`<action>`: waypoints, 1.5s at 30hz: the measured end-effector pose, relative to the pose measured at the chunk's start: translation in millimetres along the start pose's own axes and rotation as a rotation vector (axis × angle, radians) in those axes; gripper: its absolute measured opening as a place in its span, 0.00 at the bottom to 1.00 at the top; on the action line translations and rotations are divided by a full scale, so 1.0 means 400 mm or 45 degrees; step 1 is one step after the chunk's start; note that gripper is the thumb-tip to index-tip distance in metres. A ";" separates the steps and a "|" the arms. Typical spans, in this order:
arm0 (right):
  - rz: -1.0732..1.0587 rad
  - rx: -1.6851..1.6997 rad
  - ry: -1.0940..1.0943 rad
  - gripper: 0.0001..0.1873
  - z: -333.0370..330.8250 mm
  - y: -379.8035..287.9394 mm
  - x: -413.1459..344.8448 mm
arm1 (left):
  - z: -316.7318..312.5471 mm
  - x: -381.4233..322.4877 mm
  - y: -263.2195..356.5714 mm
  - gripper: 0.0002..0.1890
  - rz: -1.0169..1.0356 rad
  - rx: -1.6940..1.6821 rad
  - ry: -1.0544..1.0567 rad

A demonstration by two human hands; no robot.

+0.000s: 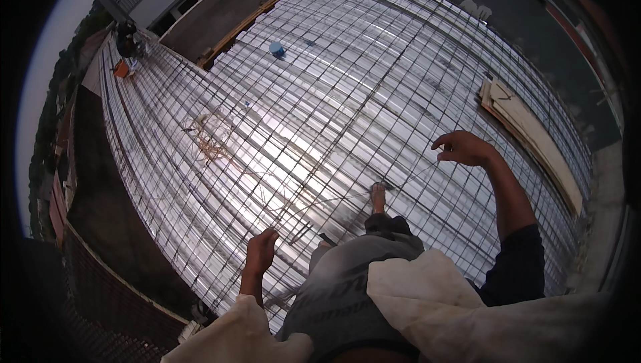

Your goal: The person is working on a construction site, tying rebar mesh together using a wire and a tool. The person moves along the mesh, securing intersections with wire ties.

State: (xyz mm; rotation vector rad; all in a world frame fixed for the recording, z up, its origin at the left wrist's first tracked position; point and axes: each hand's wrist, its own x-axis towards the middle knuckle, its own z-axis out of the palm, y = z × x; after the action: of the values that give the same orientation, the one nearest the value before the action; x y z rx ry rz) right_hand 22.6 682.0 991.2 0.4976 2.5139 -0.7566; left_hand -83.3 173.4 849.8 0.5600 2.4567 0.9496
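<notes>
My left hand (261, 252) hangs low over the steel reinforcing mesh (320, 155), its fingers curled. Whether anything is inside those fingers is not clear. Farther right, my right hand (464, 148) is raised over the mesh with its thumb close to the fingers. A thin wire (416, 176) leads from the thumb down toward my foot (378, 197) and appears to be held. Under the mesh lie ribbed, shiny metal deck sheets (280, 135). Short dark rods (300, 233) rest near my left hand. A tangle of loose wire (213, 137) lies ahead to the left.
Stacked boards (533, 142) lie on the mesh at right. A blue container (276, 49) stands ahead. At far left, a person (126, 40) crouches by an orange container (120, 68). The deck's left edge borders a dark drop (117, 192); a low wall (220, 5) stands beyond.
</notes>
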 end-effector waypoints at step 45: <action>-0.150 -0.666 -0.381 0.15 0.290 0.003 0.072 | 0.155 0.123 0.142 0.18 0.374 0.212 -0.372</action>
State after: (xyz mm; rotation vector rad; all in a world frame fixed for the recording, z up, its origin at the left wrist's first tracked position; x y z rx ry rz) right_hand 37.1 620.6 889.9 0.0487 2.3399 -0.1713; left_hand -78.6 269.7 835.9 1.0602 2.2374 0.7110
